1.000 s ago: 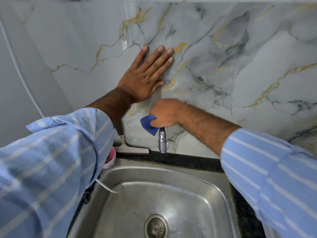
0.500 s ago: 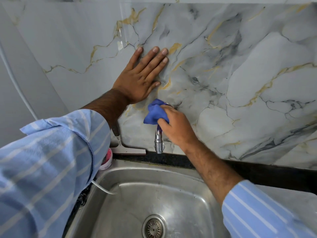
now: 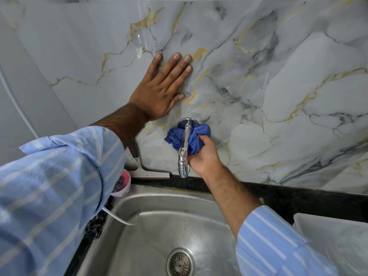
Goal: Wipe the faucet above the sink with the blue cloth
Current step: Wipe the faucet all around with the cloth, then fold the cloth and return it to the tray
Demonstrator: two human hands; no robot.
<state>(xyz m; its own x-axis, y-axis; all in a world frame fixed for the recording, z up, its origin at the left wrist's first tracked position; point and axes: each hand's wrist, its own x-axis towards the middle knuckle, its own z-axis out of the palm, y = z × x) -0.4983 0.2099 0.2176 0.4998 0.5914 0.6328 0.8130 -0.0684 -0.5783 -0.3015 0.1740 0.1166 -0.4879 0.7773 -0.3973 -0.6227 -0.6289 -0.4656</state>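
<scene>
Head view: squeegee (image 3: 148, 172) left of faucet (image 3: 184, 148).

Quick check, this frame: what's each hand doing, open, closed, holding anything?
Left hand: open, palm flat on the marble-patterned wall, holding nothing.
Right hand: closed on the bunched blue cloth, pressed behind the chrome faucet.

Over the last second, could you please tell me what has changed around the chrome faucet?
The right hand carried the bunched blue cloth from on top of the wall-mounted chrome faucet down behind its spout, baring the round base. The left hand stayed flat on the marble-patterned wall.
</scene>
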